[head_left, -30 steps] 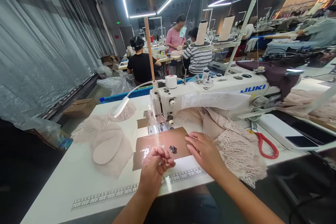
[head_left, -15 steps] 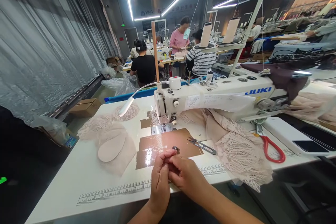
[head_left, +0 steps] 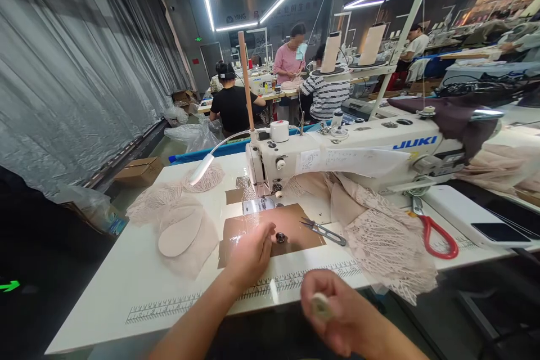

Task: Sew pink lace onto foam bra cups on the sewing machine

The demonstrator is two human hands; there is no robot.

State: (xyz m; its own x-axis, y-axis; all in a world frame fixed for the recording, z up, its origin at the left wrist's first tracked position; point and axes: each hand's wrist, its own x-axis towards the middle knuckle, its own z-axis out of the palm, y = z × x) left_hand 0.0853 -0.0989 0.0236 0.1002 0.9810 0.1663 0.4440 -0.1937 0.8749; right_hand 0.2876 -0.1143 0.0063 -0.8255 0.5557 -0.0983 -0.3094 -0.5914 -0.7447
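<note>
My right hand [head_left: 337,320] is off the front edge of the table, closed round a small pale bobbin [head_left: 321,306], which is slightly blurred. Over the brown sheet [head_left: 291,216], my left hand [head_left: 250,253] has its fingers stretched out, with the fingertips right beside a dark metal bobbin case [head_left: 280,237]. Its thumb is hidden. Whether the fingertips touch the case, I cannot tell. Thread snips [head_left: 324,230] lie to the right of the case. Behind the hands stands a white sewing machine [head_left: 304,152].
Beige lace pieces [head_left: 388,242] lie on the right, with red-handled scissors [head_left: 439,239] beside them. More beige fabric pieces [head_left: 179,236] are on the left. A ruler strip [head_left: 169,306] runs along the table's front edge. Several people work farther back.
My hands were together over the front of the brown sheet and have parted. The left has moved forward to the bobbin case; the right has moved back and right with the bobbin.
</note>
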